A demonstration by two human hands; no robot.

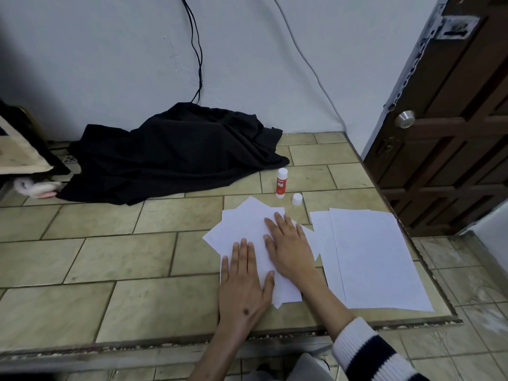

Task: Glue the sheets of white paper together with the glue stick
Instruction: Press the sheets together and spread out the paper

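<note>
The fanned stack of white paper sheets (247, 229) is pressed flat on the tiled surface (123, 257) by left hand (242, 281) & right hand (288, 243), fingers straight, w/ uncapped glue stick (281, 183) stood behind.

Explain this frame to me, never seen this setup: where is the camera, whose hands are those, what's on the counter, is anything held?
There is one picture, from a wide-angle camera worn on a person's head, looking forward and down. No robot: the hands are the wearer's own.

The left hand and right hand both lie flat, fingers straight, pressing on a fanned stack of white sheets on the tiled counter. Neither hand grips anything.

To the right lies a second pile of white sheets, untouched. Behind the papers the glue stick stands upright with its cap off, set beside it. Further back a black cloth lies bunched against the wall, with a brown door at right.
</note>
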